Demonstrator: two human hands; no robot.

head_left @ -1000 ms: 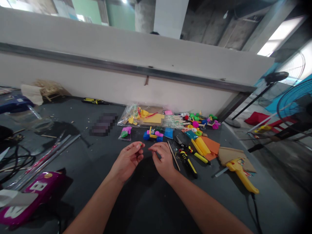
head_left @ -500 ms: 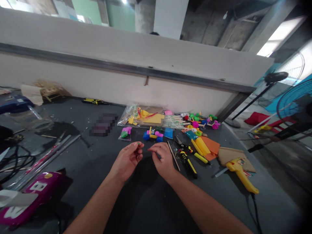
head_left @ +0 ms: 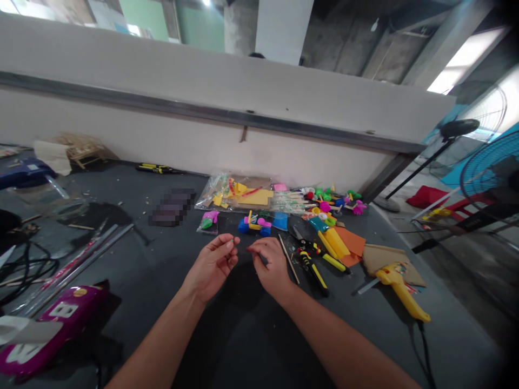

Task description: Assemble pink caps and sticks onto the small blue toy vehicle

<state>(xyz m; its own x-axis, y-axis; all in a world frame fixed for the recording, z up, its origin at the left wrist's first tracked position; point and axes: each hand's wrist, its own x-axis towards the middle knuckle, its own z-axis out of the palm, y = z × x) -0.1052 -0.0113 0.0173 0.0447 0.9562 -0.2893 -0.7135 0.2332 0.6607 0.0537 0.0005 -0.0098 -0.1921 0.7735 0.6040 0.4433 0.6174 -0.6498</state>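
Note:
My left hand (head_left: 214, 266) pinches a tiny green piece (head_left: 232, 241) between thumb and forefinger; its exact kind is too small to make out. Facing it across a small gap, my right hand (head_left: 271, 265) has its thumb and fingertips pressed together, and whatever may be in them is hidden. Just beyond both hands sits a small blue, yellow and pink assembly (head_left: 255, 225) on the dark table (head_left: 239, 335). Left of that assembly lies a little clear bag (head_left: 208, 221) with pink and green pieces. A thin wooden stick (head_left: 289, 259) rests right beside my right hand.
Yellow-and-black pliers (head_left: 313, 271) and orange sheets (head_left: 349, 244) lie to the right, with a corded yellow glue gun (head_left: 405, 292) beyond. Plastic bags of parts (head_left: 239, 192) line the back under a white partition (head_left: 203, 140). At left are a purple power strip (head_left: 60, 329) and clear rods (head_left: 85, 265).
The left thumb and forefinger have shifted slightly on the green piece, with the forefinger curling more over it. My right hand has barely moved.

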